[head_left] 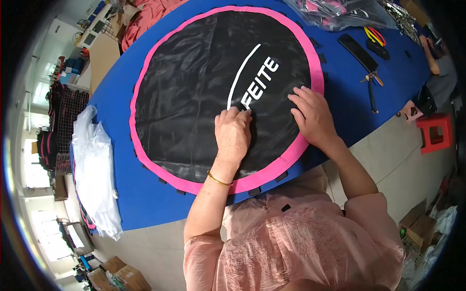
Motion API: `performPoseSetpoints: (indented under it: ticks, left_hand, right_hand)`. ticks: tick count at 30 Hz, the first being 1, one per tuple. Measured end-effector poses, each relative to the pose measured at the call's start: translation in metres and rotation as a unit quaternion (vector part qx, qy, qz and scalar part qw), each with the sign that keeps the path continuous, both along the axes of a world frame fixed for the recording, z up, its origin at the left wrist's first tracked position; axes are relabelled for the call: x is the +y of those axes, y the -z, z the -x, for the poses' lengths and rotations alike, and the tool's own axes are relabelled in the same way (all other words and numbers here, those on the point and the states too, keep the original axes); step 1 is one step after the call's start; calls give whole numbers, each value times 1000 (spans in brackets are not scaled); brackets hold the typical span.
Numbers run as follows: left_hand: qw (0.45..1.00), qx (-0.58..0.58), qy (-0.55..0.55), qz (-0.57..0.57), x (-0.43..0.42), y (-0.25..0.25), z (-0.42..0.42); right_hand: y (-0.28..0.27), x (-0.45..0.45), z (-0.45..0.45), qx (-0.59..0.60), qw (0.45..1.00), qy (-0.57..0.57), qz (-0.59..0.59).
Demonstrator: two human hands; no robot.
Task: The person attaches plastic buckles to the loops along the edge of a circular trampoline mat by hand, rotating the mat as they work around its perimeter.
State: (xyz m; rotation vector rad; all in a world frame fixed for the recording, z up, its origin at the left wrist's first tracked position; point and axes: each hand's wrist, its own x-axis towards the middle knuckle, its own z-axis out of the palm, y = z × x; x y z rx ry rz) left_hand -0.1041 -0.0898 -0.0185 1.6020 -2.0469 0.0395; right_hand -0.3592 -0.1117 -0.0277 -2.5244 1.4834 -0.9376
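Observation:
A round black trampoline mat (189, 97) with a pink border and black tabs around its rim lies flat in front of me. White lettering reading "FEITE" (260, 82) and a white curved line are printed on it. My left hand (233, 134) is closed, its fingers bent down onto the mat at the lower end of the lettering. What its fingertips hold, if anything, is hidden. My right hand (313, 115) rests on the mat's right edge, across the pink border, with its fingers stretched out and apart.
The mat lies on a blue table (150, 206). At the right are a black phone-like case (357, 52), keys (372, 79), yellow-and-red handled scissors (376, 41) and a clear plastic bag (335, 14). Clear plastic sheeting (94, 174) hangs over the left edge; a red stool (434, 133) stands right.

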Motion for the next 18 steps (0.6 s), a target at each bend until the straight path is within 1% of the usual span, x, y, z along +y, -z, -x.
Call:
performPoseSetpoints:
  ticks: [3,7,11,12,16,17,18]
  left_hand:
    - [1000,-21,14,0,-1,2,12]
    - [998,-18,57,-17,2,2,40]
    - [988,11,149,-28,21,-2,70]
    - [986,1,166,-22,27,-3,73]
    - [988,23,150,-22,37,-9,63]
    - [990,-9,134,-37,35,-5,54]
    - [992,-24,122,-11,35,-6,45]
  right_hand:
    - [-2,1,-1,2,1000,2,-2]
    - [-1,-1,2,1,1000,0,-11]
    - [6,-3,3,-9,1000,8,-5]
    - [6,-3,3,-13,1000,14,-2]
    - [7,-2,2,6,999,47,6]
    - [6,-2,1,3,998,54,9]
    - [6,-1,1,0,998,62,12]
